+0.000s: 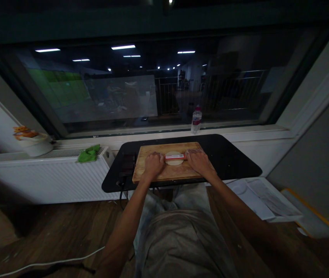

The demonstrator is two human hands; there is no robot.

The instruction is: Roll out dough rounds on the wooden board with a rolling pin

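A rolling pin (pixel 175 156) with a white and red label lies crosswise over a flat round of pale dough (pixel 174 162). My left hand (pixel 154 163) is closed over its left end, and my right hand (pixel 199 160) is closed over the right end. Both hands rest low over a wooden cutting board (pixel 168 176), one on each side of the dough. The ends of the pin are hidden under my fingers. Dough shows above and below the pin.
The board sits on a black table (pixel 235 164) with rounded corners. A dark device (pixel 127 164) with a cable stands left of the board. Behind are a water bottle (pixel 196 120) on the sill, a green cloth (pixel 89 153) and a white tub (pixel 37 146) on the radiator.
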